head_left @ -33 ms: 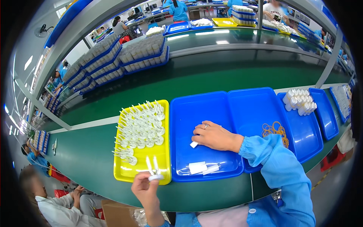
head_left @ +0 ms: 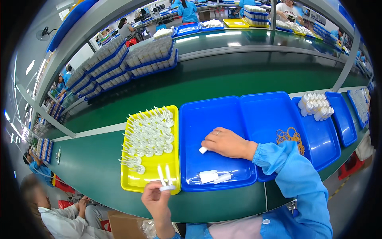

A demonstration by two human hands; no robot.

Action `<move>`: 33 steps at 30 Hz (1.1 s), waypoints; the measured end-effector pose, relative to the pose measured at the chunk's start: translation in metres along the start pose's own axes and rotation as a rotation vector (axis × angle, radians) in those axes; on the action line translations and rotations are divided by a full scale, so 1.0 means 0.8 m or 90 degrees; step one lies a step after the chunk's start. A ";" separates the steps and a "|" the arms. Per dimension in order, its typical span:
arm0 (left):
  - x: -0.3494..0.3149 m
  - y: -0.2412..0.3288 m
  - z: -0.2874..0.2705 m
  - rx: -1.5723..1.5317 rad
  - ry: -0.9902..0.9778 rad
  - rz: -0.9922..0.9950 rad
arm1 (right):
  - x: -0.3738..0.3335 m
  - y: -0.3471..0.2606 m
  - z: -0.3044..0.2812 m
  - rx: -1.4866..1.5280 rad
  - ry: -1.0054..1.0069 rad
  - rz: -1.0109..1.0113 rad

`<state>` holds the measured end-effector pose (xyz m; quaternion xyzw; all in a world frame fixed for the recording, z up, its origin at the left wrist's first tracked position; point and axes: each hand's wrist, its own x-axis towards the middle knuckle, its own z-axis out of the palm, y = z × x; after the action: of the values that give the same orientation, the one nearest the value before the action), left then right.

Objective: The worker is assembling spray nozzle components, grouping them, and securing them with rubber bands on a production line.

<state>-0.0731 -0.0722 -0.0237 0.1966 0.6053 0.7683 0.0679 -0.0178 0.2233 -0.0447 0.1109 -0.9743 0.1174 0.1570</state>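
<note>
Through the head camera I have the left hand closed in a fingertip pinch on the round base of a white two-pronged piece, its prongs pointing up, over the near edge of the yellow tray. To the right of that grip and farther out, my other view of contact is the right hand, palm down over a blue tray, its fingers drawn together on a small white block that pokes out at their tips; I cannot tell whether the block touches the tray floor. Judging the work's progress, I would call it partway: the two held pieces are well apart, so nothing has been joined between these hands. Beyond the left grip, many similar pronged parts stand in rows in the yellow tray, leaving its near end bare. Nearer to me than the right grip, a few flat white pieces lie loose in the blue tray, so little seems left there. Right of that hand, tan rubber bands sit in the next tray, untouched by either hand, and farther right stand white bundles, which look finished, though I cannot confirm that.
</note>
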 end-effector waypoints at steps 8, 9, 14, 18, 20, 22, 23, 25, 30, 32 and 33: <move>-0.032 -0.015 0.024 -0.122 -0.172 -0.130 | -0.021 -0.046 -0.103 0.561 0.144 0.337; -0.034 -0.017 0.028 -0.134 -0.186 -0.128 | -0.028 -0.049 -0.112 0.626 0.132 0.320; -0.042 -0.008 0.050 -0.161 -0.248 -0.159 | -0.058 -0.056 -0.121 0.892 0.098 0.303; -0.045 0.001 0.069 -0.140 -0.272 -0.171 | -0.062 -0.067 -0.101 1.008 0.172 0.422; -0.044 -0.003 0.067 -0.172 -0.332 -0.167 | -0.063 -0.073 -0.095 0.994 0.200 0.421; -0.045 -0.004 0.068 -0.164 -0.335 -0.182 | -0.063 -0.078 -0.091 0.995 0.184 0.416; -0.046 -0.005 0.069 -0.160 -0.337 -0.190 | -0.063 -0.080 -0.091 0.994 0.176 0.414; -0.046 -0.004 0.072 -0.159 -0.334 -0.196 | -0.061 -0.084 -0.092 0.990 0.161 0.420; -0.047 -0.006 0.072 -0.105 -0.335 -0.146 | -0.062 -0.088 -0.090 0.944 0.154 0.410; -0.049 -0.005 0.072 -0.058 -0.336 -0.119 | -0.061 -0.092 -0.090 0.878 0.165 0.375; -0.051 -0.004 0.073 -0.058 -0.317 -0.136 | -0.061 -0.094 -0.090 0.847 0.169 0.359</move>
<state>-0.0138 -0.0326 -0.0251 0.3111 0.5520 0.7112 0.3045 0.0666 0.1800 0.0200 -0.0874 -0.6614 0.7322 0.1372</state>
